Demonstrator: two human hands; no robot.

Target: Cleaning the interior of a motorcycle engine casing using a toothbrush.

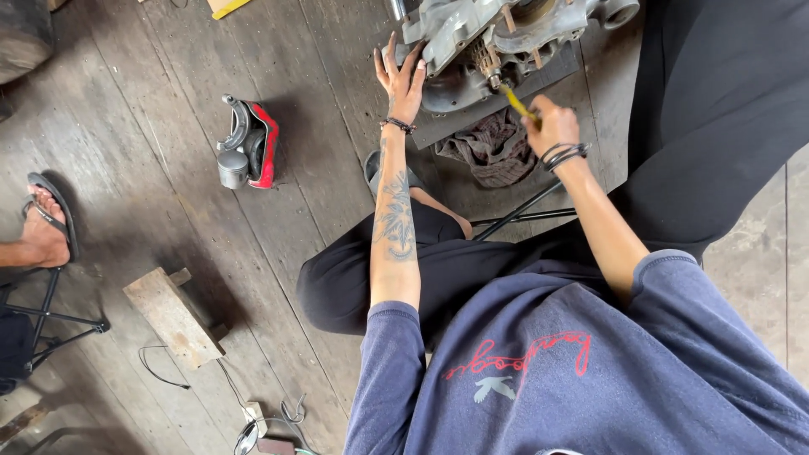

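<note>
The right hand [552, 125] pinches a yellow-handled tool [516, 101], tip at the gear of the grey engine case [472, 38] far on the floor. The left hand [403, 80], fingers spread, braces the case; I think firm bracing keeps the tip seated.

no packages, signs or screens show here. the one thing close to a label is the print on the chest of the person's blue shirt [539, 371]: a line of red outlined script [518, 355] running slightly uphill to the right, with a small pale grey bird shape [493, 388] just under its middle. at the top edge a flat yellow piece [226, 7] lies on the floor, too cut off to tell what it is.
</note>
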